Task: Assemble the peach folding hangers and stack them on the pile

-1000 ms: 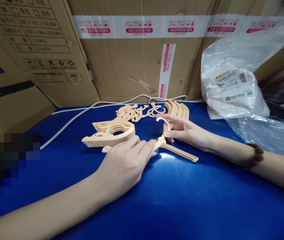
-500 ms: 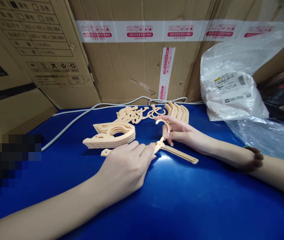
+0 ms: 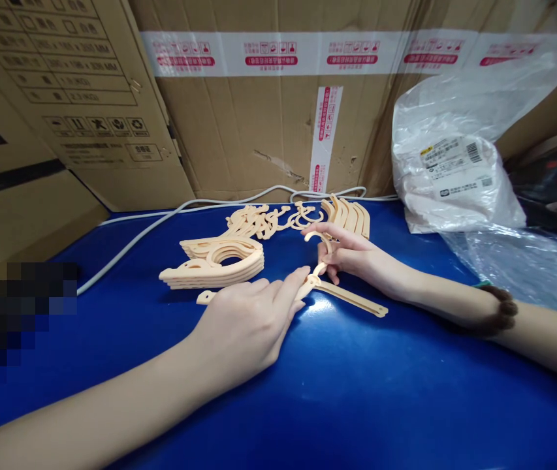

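My left hand (image 3: 251,316) is closed around the middle of a cream plastic clothes hanger (image 3: 354,299). One end of the hanger sticks out left of my knuckles, and the other arm slants to the right, low over the blue table. My right hand (image 3: 351,254) pinches the curved hook (image 3: 328,243), whose lower end meets the hanger's centre joint. My left palm hides part of the hanger. Just behind my left hand lies a stack of cream hangers (image 3: 219,277), their arms folded.
Loose cream hooks (image 3: 263,220) and a row of hanger arms (image 3: 349,217) lie farther back on the blue table (image 3: 356,391). Behind them run a white cable (image 3: 136,251) and cardboard boxes (image 3: 239,130). A white plastic bag (image 3: 454,176) stands at the right.
Both hands keep their hold on the hanger and hook with barely any motion. My left fingertips have shifted slightly at the joint. The whole view has moved a little.
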Demonstrator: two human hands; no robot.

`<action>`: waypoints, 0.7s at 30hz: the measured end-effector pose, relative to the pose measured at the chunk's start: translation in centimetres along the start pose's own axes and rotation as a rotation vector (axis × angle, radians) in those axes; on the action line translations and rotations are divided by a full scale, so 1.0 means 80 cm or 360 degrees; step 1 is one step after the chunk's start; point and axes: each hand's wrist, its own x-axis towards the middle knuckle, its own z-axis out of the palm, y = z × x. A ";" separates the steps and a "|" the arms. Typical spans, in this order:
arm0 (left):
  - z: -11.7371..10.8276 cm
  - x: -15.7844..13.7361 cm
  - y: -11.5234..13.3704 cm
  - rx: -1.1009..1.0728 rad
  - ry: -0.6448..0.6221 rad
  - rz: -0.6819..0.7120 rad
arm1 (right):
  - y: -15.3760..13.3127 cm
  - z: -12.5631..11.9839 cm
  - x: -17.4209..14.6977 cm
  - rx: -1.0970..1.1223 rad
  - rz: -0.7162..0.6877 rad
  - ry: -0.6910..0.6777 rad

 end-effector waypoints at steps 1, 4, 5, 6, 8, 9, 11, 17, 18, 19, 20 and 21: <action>0.000 0.000 0.000 -0.0013 -0.0014 -0.0005 | 0.000 0.000 0.000 -0.0010 -0.0002 0.0002; -0.001 0.002 0.001 -0.0073 -0.0106 -0.0021 | 0.001 0.000 0.000 -0.0043 -0.0019 0.0002; -0.001 0.002 0.001 -0.0087 -0.0138 -0.0029 | 0.001 0.000 0.000 -0.0057 -0.0026 -0.0003; -0.001 0.002 0.001 -0.0097 -0.0170 -0.0041 | 0.001 0.000 0.000 -0.0074 -0.0030 -0.0008; -0.003 0.003 0.001 -0.0119 -0.0215 -0.0065 | 0.000 -0.001 0.000 -0.0113 -0.0032 -0.0013; -0.004 0.003 0.001 -0.0132 -0.0224 -0.0074 | 0.000 -0.001 -0.001 -0.0129 -0.0032 -0.0011; -0.006 0.002 0.000 -0.0152 -0.0228 -0.0092 | -0.001 -0.001 -0.001 -0.0152 -0.0030 -0.0005; -0.011 0.002 0.001 -0.0232 -0.0340 -0.0142 | -0.002 0.002 -0.001 -0.0187 -0.0038 -0.0023; -0.011 0.002 0.001 -0.0251 -0.0364 -0.0155 | -0.003 0.002 -0.001 -0.0190 -0.0044 -0.0030; -0.011 0.002 0.002 -0.0272 -0.0384 -0.0164 | -0.003 0.002 -0.001 -0.0195 -0.0049 -0.0039; -0.011 0.002 0.002 -0.0293 -0.0405 -0.0169 | -0.003 0.002 -0.001 -0.0202 -0.0056 -0.0045; -0.011 0.002 0.002 -0.0307 -0.0420 -0.0175 | -0.003 0.001 -0.001 -0.0211 -0.0060 -0.0050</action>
